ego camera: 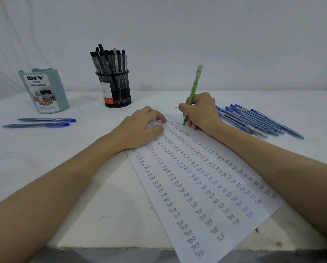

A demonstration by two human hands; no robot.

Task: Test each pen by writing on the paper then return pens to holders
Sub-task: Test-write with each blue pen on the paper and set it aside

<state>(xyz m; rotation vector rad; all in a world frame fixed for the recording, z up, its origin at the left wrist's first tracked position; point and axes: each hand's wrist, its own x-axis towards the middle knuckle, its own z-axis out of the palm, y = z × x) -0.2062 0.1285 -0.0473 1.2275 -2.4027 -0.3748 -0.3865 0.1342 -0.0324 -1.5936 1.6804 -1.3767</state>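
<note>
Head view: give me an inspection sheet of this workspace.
Surface: white table, scuffed at the near edge.
Job's things: paper filled with columns of "Test"; green pen tip at the paper; mesh holder full of black pens; teal organizer; blue pens piled right; two blue pens left.
Clutter: nothing seen.
Grippers: right hand grips the green pen; left hand rests on the paper.
Cables: nothing seen.
Surroundings: plain white wall.
</note>
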